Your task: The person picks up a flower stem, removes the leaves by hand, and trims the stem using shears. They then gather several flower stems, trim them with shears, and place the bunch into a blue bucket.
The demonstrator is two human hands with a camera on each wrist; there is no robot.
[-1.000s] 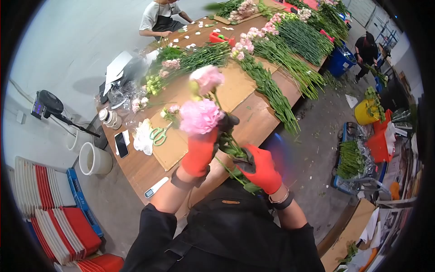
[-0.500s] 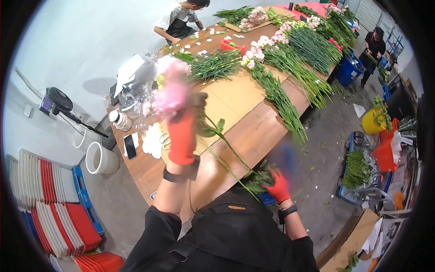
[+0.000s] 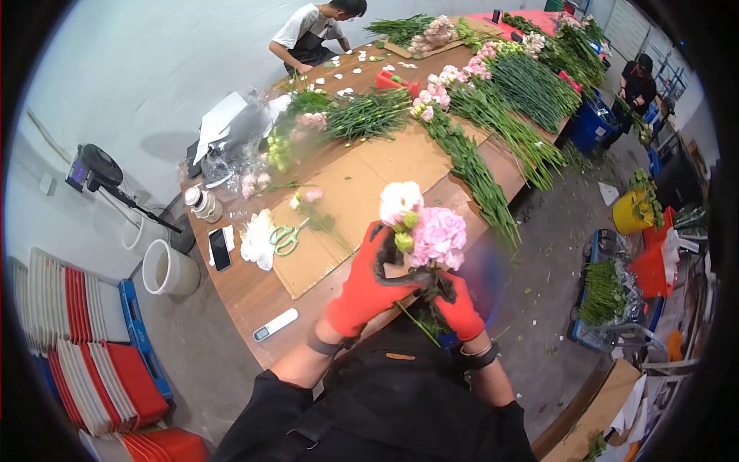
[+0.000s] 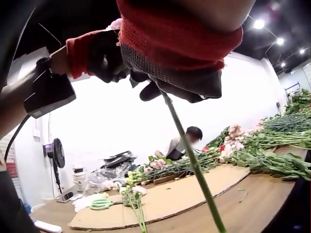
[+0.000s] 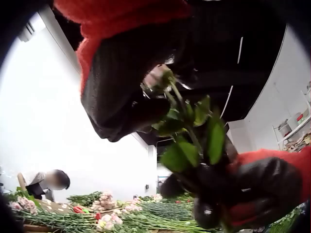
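Note:
Two red gloves with black palms meet just under a lisianthus flower head. The spray has a ruffled pink bloom (image 3: 439,237), a paler bloom (image 3: 400,202) and green buds (image 3: 404,242). My left hand (image 3: 368,283) holds the stem from the left, its fingers curving up beside the blooms. From the right, my right hand (image 3: 458,304) grips close below the pink bloom. In the left wrist view the bare green stem (image 4: 192,160) runs down from a gloved hand. Broad leaves (image 5: 187,150) show between the gloves in the right wrist view.
A cardboard sheet (image 3: 339,239) lies on the wooden table with green-handled scissors (image 3: 286,240), a phone (image 3: 220,249) and small cut flowers (image 3: 312,196). Bundles of stems (image 3: 473,165) cover the far side. One person sits behind; another stands at far right. A blurred blue bin (image 3: 489,296) is below.
The right hand went down among leaves below the table edge, then came back up to the blooms. The left hand swung left and up with the flowers, then returned toward the middle.

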